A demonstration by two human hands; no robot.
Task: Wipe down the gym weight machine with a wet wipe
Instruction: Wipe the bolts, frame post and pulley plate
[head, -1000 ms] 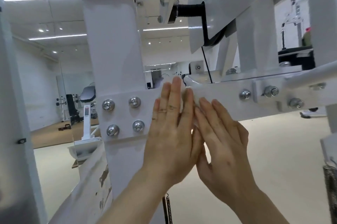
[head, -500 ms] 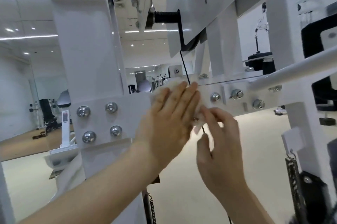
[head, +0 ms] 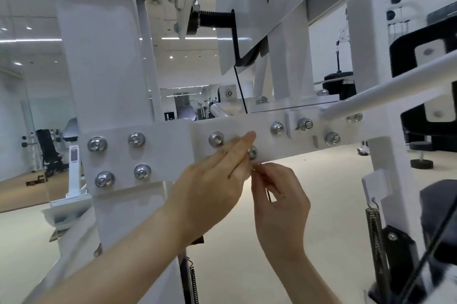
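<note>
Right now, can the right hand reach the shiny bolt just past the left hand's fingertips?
Probably yes. The right hand sits just under the white bar, and the bolt is slightly up and to the right on the bar's front face. Nothing covers it; the left hand stops short of it.

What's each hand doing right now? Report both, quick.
Left hand: fingers extended against the beam; any wipe under it cannot be told.
Right hand: fingertips pinched together below the beam; what they hold cannot be told.
</note>
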